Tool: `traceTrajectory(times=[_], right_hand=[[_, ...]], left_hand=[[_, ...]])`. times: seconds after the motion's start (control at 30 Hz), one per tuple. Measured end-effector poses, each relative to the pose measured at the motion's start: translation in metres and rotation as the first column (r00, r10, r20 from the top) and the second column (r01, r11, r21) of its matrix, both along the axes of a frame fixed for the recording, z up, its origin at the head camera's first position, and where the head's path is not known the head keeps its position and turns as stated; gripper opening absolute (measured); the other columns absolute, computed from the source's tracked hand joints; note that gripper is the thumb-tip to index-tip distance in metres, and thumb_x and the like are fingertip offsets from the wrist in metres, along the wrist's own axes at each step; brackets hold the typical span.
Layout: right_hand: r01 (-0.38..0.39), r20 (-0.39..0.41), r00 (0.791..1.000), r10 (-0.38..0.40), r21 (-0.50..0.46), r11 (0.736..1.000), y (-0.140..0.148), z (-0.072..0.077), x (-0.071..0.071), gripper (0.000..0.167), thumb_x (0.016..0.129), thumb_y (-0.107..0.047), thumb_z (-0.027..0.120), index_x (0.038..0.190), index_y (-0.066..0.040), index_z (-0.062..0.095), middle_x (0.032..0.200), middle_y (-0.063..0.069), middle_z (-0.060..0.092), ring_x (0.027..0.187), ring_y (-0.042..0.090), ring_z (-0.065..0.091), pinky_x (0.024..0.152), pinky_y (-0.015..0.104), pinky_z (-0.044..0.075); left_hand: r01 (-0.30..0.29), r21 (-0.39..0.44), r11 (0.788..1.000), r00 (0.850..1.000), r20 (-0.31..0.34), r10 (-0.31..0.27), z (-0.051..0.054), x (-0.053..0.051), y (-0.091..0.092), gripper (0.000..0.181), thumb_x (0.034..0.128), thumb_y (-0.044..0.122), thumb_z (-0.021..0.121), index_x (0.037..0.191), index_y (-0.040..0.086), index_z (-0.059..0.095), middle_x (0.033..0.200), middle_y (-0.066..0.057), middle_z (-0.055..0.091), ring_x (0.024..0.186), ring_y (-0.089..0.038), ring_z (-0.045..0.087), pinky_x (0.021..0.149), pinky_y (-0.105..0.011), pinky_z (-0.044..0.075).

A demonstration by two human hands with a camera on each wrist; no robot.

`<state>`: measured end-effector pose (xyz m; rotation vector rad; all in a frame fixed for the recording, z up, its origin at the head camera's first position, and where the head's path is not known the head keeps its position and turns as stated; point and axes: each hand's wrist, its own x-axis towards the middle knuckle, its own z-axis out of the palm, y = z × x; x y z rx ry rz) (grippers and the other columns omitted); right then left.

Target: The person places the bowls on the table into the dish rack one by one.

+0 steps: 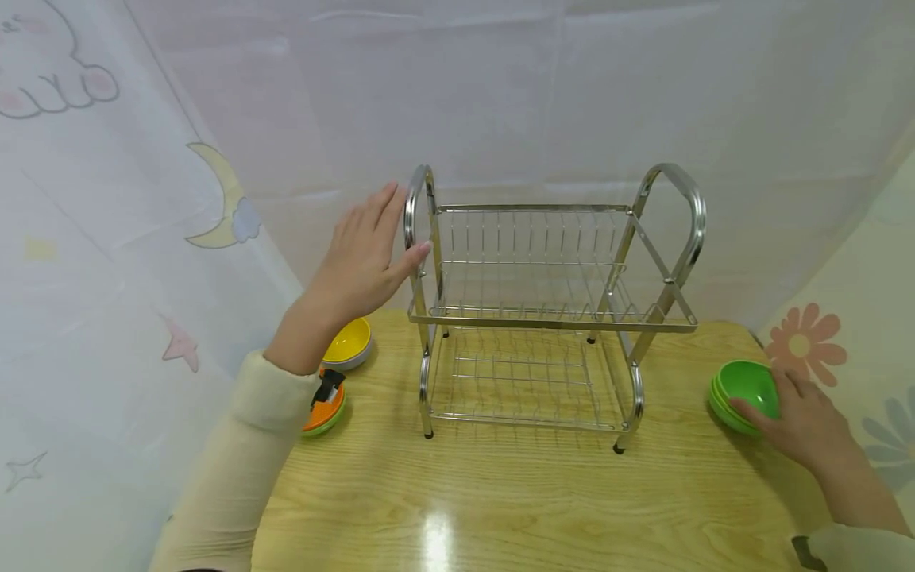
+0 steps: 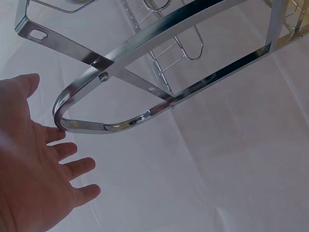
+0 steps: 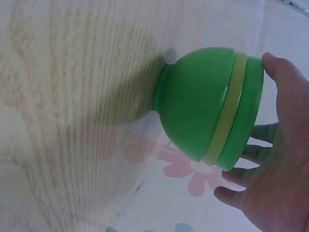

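A two-tier chrome dish rack [image 1: 550,324] stands upright on the wooden table. My left hand [image 1: 364,258] is at its left end, fingers extended and thumb near the upright. In the left wrist view, the spread fingers [image 2: 84,168] lie beside the curved top of the frame, one fingertip at the metal. At the table's right, a nested stack of green bowls [image 1: 747,381] with a yellow-green one between sits upright. My right hand [image 1: 811,421] is at the stack's rim. Seen from the right wrist, the thumb [image 3: 277,65] meets the rim edge, and the loosely spread fingers are partly behind the bowls.
Left of the rack, a yellow bowl [image 1: 348,340] sits in a pale one. Nearer, an orange bowl [image 1: 325,411] rests in a green one, partly hidden by my left wrist. Printed cloth [image 1: 500,103] hangs behind and at both sides of the table [image 1: 515,508].
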<state>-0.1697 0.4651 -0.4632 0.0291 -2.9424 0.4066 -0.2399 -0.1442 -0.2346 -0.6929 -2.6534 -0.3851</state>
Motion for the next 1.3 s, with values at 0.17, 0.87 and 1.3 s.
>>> traceTrajectory(times=[0.17,0.87,1.3], right_hand=[[-0.001,0.002,1.000,0.001,-0.015,1.000,0.000,-0.001,-0.004,0.100,0.096,-0.049,0.064,0.154,0.013,0.012,0.144,0.047,0.024,0.114,0.072,0.032,0.083,0.083,0.031],[0.095,0.117,0.989,-0.091,-0.034,0.995,0.002,-0.007,-0.017,0.123,0.086,-0.062,0.069,0.140,0.032,0.010,0.131,0.055,0.016,0.110,0.074,0.020,0.082,0.079,0.035],[0.114,0.147,0.983,-0.105,-0.050,0.992,0.006,-0.009,-0.021,0.122,0.085,-0.062,0.070,0.136,0.033,0.012,0.129,0.056,0.016,0.107,0.073,0.022,0.078,0.078,0.038]], left_hand=[[-0.019,-0.060,0.998,1.000,0.003,0.019,0.011,-0.006,0.007,0.079,0.1059,0.057,0.036,0.164,0.012,0.008,0.171,-0.008,0.007,0.156,-0.032,0.011,0.125,-0.053,0.007],[-0.081,-0.091,0.993,0.997,0.012,0.082,0.028,-0.036,0.025,0.075,0.1070,0.058,0.026,0.161,0.005,0.023,0.165,-0.012,0.027,0.152,-0.029,0.026,0.124,-0.048,0.021],[-0.111,-0.096,0.989,0.994,-0.004,0.112,0.026,-0.041,0.032,0.068,0.1100,0.048,0.022,0.160,0.002,0.025,0.164,-0.014,0.031,0.151,-0.031,0.029,0.124,-0.046,0.020]])
